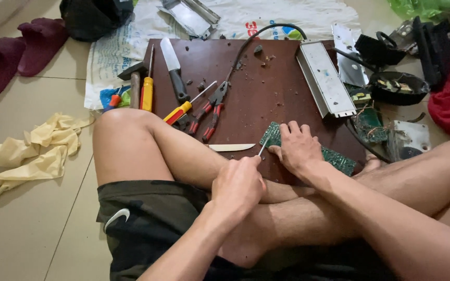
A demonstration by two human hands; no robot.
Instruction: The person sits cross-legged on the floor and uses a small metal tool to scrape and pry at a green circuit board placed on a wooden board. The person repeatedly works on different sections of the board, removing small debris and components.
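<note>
Tiled floor is lying under you, and you are sitting cross-legged on it with a dark brown board set in front of your knees. Your left hand is closing in a fist around a thin metal tool, its tip resting on the green circuit board. Your right hand is pressing flat on that circuit board, fingers spread, pinning it at the board's near edge. Just left of the tool a bare blade is lying. Farther out, red-handled pliers, a yellow screwdriver and a black-handled knife are resting on the board, with a long metal casing at its right. A hammer is lying off the board's left edge, and yellow gloves are crumpled on the tiles.
</note>
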